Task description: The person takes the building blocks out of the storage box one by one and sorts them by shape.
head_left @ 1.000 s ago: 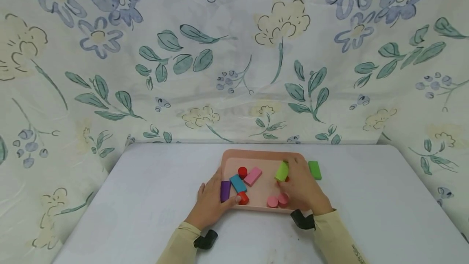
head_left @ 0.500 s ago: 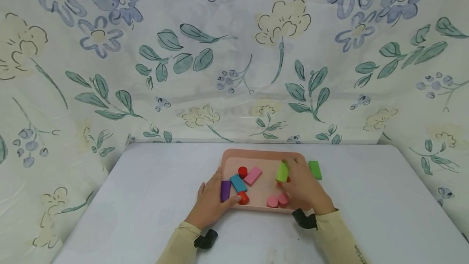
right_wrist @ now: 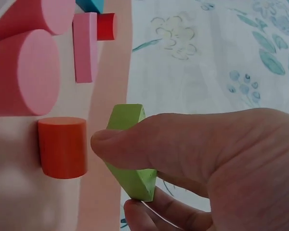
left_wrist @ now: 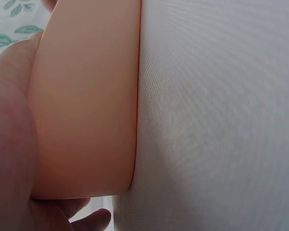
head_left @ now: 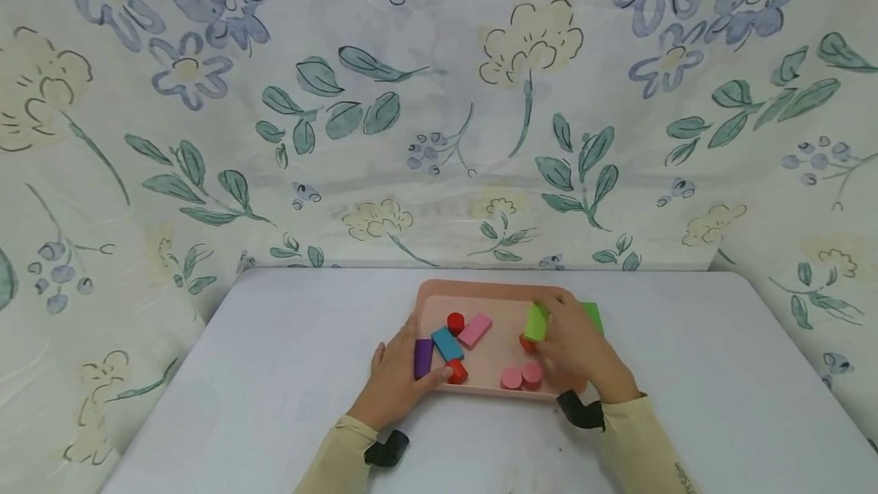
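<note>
With the right hand pinching the lime-green rectangular block and the left hand's straight fingers against the peach tray, avoid nudging the orange-red cylinder.

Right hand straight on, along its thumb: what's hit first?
Likely the red cylinder, just beyond the thumb tip in the right wrist view. Depth is unclear; the right hand, holding the lime block, might pass over it.

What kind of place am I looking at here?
Probably a screened-off tabletop workspace, going by the white table, the flowered backdrop behind it and the pink tray of coloured blocks.
</note>
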A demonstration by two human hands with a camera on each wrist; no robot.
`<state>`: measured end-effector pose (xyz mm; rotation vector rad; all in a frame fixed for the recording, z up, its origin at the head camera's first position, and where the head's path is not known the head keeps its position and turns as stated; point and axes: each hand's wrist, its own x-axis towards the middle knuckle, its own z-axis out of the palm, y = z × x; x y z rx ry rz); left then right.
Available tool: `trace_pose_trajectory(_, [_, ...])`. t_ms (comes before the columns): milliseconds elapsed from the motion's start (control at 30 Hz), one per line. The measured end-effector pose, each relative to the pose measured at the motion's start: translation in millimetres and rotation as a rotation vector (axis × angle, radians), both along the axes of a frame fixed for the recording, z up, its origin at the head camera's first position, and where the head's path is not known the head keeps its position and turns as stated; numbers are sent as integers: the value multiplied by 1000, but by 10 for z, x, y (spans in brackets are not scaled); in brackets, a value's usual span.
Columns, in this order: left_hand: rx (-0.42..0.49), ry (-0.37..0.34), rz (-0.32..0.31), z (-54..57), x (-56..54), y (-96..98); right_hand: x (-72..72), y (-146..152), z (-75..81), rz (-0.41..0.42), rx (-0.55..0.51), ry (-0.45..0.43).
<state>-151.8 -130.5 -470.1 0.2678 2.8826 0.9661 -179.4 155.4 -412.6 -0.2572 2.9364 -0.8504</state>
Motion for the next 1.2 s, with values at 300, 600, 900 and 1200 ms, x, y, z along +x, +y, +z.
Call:
trace_pose_trajectory(300, [-3, 13, -1, -1, -3, 5, 33, 95, -1, 21, -11, 13])
trace_pose_trajectory(600, [-2, 11, -2, 3, 4, 10, 49, 239, -30, 27, 6, 19])
trace_pose_trajectory(900, [-5, 13, -5, 0, 8, 7, 79, 367, -60, 4, -9, 5])
trace_pose_trajectory(1200, [-6, 9, 0, 1, 4, -2, 92, 461, -26, -15, -34, -13])
